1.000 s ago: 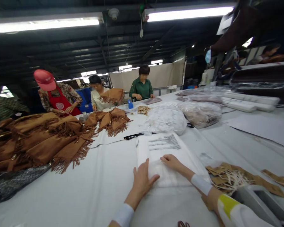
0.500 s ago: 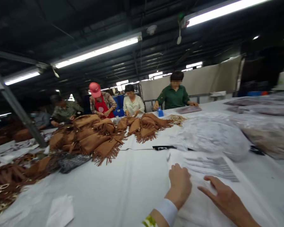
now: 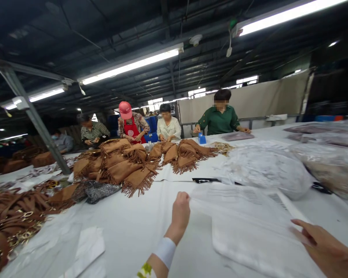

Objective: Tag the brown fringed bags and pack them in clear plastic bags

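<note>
A translucent plastic bag [image 3: 229, 204] with printed lines near its top is stretched between my two hands, low in front of me. My left hand [image 3: 180, 212] is closed on the bag's upper left corner. On the other side, my right hand [image 3: 324, 243] grips the bag's right edge, its fingertips partly behind the film. Beneath lies a stack of more white plastic bags [image 3: 243, 243], rounded at the corner. Just beyond my hands rests a large clear plastic bundle [image 3: 266, 166] with pale contents.
Brown fringed bags [image 3: 124, 166] are heaped across the white table [image 3: 145, 227]. Brown straps with gold rings [image 3: 11, 227] lie at the left, near a metal post [image 3: 43, 119]. Several co-workers sit opposite; one in green [image 3: 222, 117] is beside a blue dispenser [image 3: 202, 138].
My left hand has moved left, drawing the bag's corner with it. My right hand has moved right and closed on the bag's edge. The bag is now spread wide, and the view has shifted slightly.
</note>
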Action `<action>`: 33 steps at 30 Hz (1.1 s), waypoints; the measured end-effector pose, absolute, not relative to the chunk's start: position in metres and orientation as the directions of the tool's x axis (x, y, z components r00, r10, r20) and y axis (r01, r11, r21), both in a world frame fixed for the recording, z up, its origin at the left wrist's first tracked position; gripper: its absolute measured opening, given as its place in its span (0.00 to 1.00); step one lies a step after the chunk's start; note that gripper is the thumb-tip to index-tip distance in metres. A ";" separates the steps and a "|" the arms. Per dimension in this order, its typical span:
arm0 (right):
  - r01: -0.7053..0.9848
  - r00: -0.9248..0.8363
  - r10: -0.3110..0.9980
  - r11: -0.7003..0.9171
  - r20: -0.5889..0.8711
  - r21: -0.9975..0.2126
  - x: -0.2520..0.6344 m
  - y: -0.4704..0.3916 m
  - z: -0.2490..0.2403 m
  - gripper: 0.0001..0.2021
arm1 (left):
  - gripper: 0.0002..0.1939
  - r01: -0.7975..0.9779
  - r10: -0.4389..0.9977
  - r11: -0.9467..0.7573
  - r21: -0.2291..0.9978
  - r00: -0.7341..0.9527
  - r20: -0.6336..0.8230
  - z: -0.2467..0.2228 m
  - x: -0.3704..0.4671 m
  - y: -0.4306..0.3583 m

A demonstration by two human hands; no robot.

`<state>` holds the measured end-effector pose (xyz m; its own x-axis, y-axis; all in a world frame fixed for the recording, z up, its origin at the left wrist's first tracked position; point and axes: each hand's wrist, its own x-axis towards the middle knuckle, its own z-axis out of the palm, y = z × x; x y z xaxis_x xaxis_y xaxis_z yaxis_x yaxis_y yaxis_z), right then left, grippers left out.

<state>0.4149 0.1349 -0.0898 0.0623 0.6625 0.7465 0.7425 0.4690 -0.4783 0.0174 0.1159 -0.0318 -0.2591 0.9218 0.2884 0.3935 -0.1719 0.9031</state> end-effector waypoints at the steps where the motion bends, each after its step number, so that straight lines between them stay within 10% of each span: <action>1: 0.704 0.130 0.750 0.390 0.648 -0.593 0.406 0.126 -0.089 0.11 | 0.07 0.275 0.917 -0.160 0.948 -0.315 0.246 -0.030 0.011 0.109; 6: 0.231 0.304 0.951 -0.007 0.066 -0.973 0.358 0.075 -0.080 0.15 | 0.10 -0.323 0.942 -0.072 0.944 -0.332 -0.042 -0.010 -0.011 0.076; 11: -0.249 0.015 1.000 -0.020 -0.025 -0.968 0.332 0.044 -0.062 0.13 | 0.16 -0.592 0.938 0.229 0.773 -0.077 -0.337 -0.008 -0.024 0.036; 18: 0.139 -0.122 0.985 0.142 0.125 -0.980 0.324 0.009 -0.065 0.18 | 0.09 -0.713 0.932 0.266 0.648 0.019 -0.362 -0.012 -0.046 -0.005; 22: 0.550 -0.508 0.823 0.539 0.257 -0.638 0.335 0.005 -0.081 0.10 | 0.18 -0.322 0.994 0.024 0.946 -0.095 -0.058 -0.029 -0.062 -0.008; 25: 0.617 -0.675 0.727 0.649 0.126 -0.445 0.348 0.006 -0.097 0.10 | 0.19 0.213 0.984 -0.058 0.975 0.178 0.020 -0.055 -0.072 -0.016; 29: 0.639 -0.645 0.764 0.525 -0.020 -0.562 0.356 -0.012 -0.116 0.09 | 0.07 0.664 0.797 -0.411 0.624 0.594 -0.108 -0.091 -0.086 -0.045; 33: 0.675 -0.522 0.838 0.291 -0.160 -0.679 0.356 -0.041 -0.114 0.08 | 0.10 0.720 0.784 -0.450 0.529 0.602 -0.152 -0.115 -0.091 -0.086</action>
<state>0.3565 -0.0410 -0.1139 -0.5219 0.8378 -0.1602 0.6747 0.2905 -0.6785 -0.0910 -0.0859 -0.1146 0.6017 0.7841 -0.1522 0.7199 -0.4499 0.5286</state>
